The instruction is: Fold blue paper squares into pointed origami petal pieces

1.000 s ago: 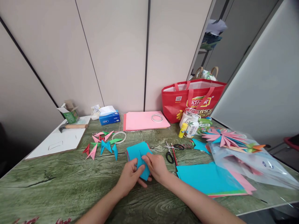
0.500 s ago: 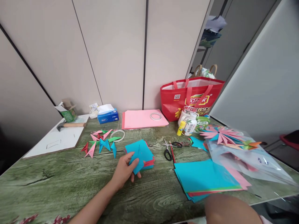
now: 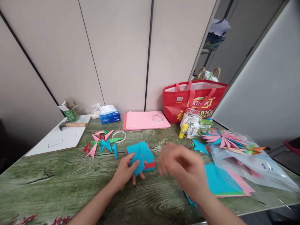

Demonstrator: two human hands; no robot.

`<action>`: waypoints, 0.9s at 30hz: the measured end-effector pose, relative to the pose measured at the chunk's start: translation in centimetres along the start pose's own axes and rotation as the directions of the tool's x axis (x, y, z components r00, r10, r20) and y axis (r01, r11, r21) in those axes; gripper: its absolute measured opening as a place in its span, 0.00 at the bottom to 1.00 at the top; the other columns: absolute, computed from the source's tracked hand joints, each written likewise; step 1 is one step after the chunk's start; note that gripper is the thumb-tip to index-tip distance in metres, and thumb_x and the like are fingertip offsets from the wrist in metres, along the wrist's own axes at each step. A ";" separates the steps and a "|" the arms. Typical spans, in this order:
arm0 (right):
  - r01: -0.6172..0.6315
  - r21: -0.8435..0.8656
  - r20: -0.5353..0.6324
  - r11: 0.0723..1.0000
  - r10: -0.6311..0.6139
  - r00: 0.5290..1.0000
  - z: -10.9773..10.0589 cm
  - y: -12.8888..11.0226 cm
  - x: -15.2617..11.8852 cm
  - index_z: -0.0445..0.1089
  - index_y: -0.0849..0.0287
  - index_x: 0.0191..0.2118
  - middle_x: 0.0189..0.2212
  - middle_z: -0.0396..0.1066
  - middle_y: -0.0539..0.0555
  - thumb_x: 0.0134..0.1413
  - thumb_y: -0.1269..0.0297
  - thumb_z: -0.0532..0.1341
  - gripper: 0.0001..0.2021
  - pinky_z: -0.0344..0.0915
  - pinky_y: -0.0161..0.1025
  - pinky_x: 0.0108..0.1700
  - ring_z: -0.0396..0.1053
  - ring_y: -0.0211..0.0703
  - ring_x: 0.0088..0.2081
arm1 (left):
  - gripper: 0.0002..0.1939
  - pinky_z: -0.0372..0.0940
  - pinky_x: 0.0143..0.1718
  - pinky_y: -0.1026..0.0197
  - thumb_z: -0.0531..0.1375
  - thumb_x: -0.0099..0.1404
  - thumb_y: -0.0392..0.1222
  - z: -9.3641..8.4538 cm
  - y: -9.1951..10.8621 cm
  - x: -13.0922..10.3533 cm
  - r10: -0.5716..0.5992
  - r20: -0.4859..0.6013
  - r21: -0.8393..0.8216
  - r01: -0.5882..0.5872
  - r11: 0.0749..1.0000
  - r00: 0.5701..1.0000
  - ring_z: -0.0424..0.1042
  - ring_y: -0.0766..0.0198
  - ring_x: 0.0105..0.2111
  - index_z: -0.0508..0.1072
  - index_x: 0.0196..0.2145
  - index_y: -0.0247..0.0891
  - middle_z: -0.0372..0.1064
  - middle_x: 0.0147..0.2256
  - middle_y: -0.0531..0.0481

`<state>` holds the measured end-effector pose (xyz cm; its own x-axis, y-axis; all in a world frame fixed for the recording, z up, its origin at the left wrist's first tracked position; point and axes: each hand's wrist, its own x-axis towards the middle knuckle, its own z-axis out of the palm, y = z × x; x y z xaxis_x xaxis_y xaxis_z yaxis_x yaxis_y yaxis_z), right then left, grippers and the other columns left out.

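My left hand [image 3: 127, 170] pinches a blue piece of paper [image 3: 138, 167] between thumb and fingers. It is held in front of a stack of square papers [image 3: 146, 153], blue on top with red and blue edges below. My right hand [image 3: 182, 162] hangs over the table to the right of the stack, smeared by motion, so its fingers cannot be read. It hides the scissors and part of the blue paper sheets [image 3: 220, 179]. Folded paper pieces [image 3: 103, 142] in pink, red, green and blue lie left of the stack.
A roll of tape [image 3: 118, 136], a tissue box [image 3: 109, 115] and pink sheets [image 3: 142, 120] lie farther back. A glue stick [image 3: 182, 130], white bottle [image 3: 192, 126] and red bag [image 3: 173, 106] stand right. A hammer [image 3: 75, 124] rests on a white board [image 3: 56, 140]; a paper flower [image 3: 222, 137] lies right.
My right hand has come into view from the lower right and now covers the scissors. My left hand keeps hold of the blue paper in nearly the same place. The view has shifted slightly.
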<state>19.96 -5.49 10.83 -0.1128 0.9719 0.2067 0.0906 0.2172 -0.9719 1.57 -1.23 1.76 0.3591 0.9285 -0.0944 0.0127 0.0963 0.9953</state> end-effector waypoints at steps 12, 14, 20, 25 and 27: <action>-0.297 0.347 0.131 0.889 0.268 0.954 4.8 11.6 4.6 0.62 0.60 0.41 0.30 0.72 0.53 0.32 0.58 0.67 0.25 0.58 0.30 0.15 0.65 0.36 0.20 | 0.16 0.56 0.08 0.71 0.52 0.58 0.51 0.3 -0.4 0.1 -0.040 0.045 0.092 0.036 0.995 0.998 0.69 0.65 0.15 0.66 0.30 0.32 0.73 0.23 0.44; -0.314 0.366 0.111 0.876 0.294 0.949 4.8 11.7 4.6 0.65 0.61 0.38 0.28 0.72 0.52 0.31 0.59 0.67 0.23 0.59 0.29 0.15 0.65 0.35 0.20 | 0.17 0.56 0.08 0.71 0.52 0.58 0.51 0.4 -0.6 0.2 -0.061 0.045 0.094 0.057 0.994 0.997 0.69 0.65 0.14 0.66 0.30 0.32 0.73 0.21 0.45; -0.286 0.413 0.116 0.865 0.262 0.958 4.9 11.7 4.6 0.69 0.62 0.31 0.26 0.72 0.52 0.34 0.59 0.67 0.16 0.54 0.25 0.14 0.64 0.33 0.21 | 0.17 0.59 0.08 0.69 0.52 0.58 0.51 0.5 -1.1 0.3 -0.067 0.039 0.085 0.063 0.994 0.997 0.71 0.62 0.16 0.66 0.31 0.31 0.73 0.22 0.43; -0.331 0.482 0.088 0.812 0.331 0.940 5.3 11.5 4.3 0.71 0.63 0.29 0.26 0.73 0.55 0.36 0.54 0.64 0.17 0.51 0.26 0.12 0.60 0.30 0.15 | 0.17 0.59 0.08 0.69 0.52 0.59 0.50 0.9 -1.5 0.2 -0.087 0.055 0.081 0.082 0.993 0.995 0.70 0.63 0.14 0.67 0.32 0.31 0.73 0.21 0.44; -0.340 0.514 0.082 0.787 0.349 0.933 5.3 11.6 4.3 0.71 0.63 0.29 0.24 0.73 0.54 0.35 0.53 0.65 0.18 0.50 0.26 0.12 0.60 0.30 0.15 | 0.17 0.60 0.08 0.69 0.52 0.59 0.51 1.0 -1.6 0.2 -0.087 0.062 0.074 0.082 0.994 0.994 0.71 0.61 0.17 0.67 0.31 0.31 0.73 0.20 0.44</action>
<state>15.23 0.73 -0.16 -0.1547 0.9756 -0.1560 -0.3992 -0.2061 -0.8934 2.55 -1.61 0.19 0.4136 0.8927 -0.1791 0.1111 0.1457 0.9831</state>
